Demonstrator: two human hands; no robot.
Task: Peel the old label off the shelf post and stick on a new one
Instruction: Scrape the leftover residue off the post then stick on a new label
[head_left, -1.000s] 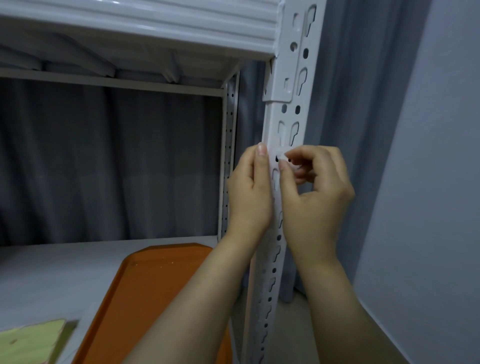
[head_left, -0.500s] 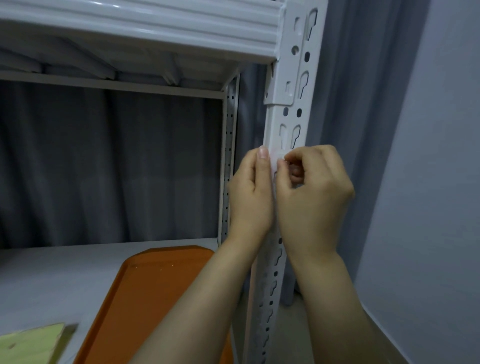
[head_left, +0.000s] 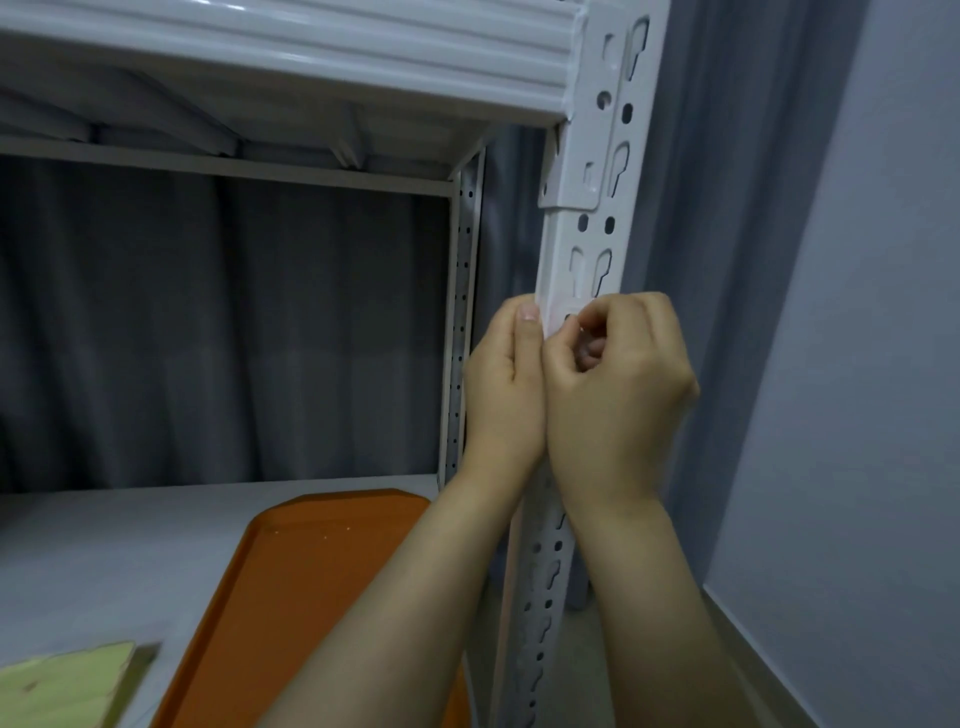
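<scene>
Left hand (head_left: 506, 384) presses flat on the post (head_left: 582, 270); right hand (head_left: 618, 395) pinches the label (head_left: 563, 312) there

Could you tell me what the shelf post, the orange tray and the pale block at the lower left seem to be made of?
Shelf post: apparently sheet metal with glossy white paint, judging by the punched keyhole slots and the sheen.
Orange tray: probably moulded plastic, with uniform colour, a smooth matte surface and a rounded raised rim.
Pale block: likely unfinished wood, light yellowish with faint grain, though blurred.
</scene>
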